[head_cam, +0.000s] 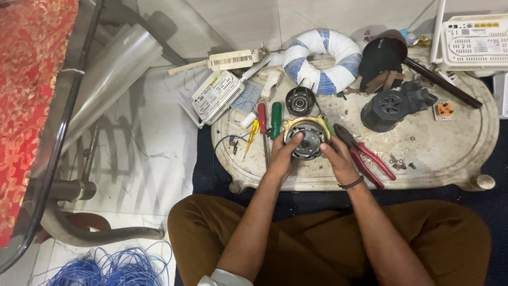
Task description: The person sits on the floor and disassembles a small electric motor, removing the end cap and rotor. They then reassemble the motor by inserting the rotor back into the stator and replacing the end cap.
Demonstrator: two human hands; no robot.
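Observation:
A round metal motor part (pixel 308 136) with a brass-coloured rim rests on the low oval work table (pixel 450 153). My left hand (pixel 282 153) grips its left side, fingers on its face. Against its right side sits my right hand (pixel 336 156), with a dark band on the wrist. Red-handled pliers (pixel 365 154) lie just right of my right hand. Left of the part lie a green-handled screwdriver (pixel 275 119), a red-handled screwdriver (pixel 262 119) and a small yellow one (pixel 252 132).
A smaller dark round part (pixel 300 100) and a white-and-blue wrapped ring (pixel 321 59) lie behind. A black motor housing (pixel 391 108), white routers (pixel 474 42) (pixel 218 96), an orange switch (pixel 443 110), blue wire coil (pixel 108 267) on the floor, a chair frame (pixel 69 159) left.

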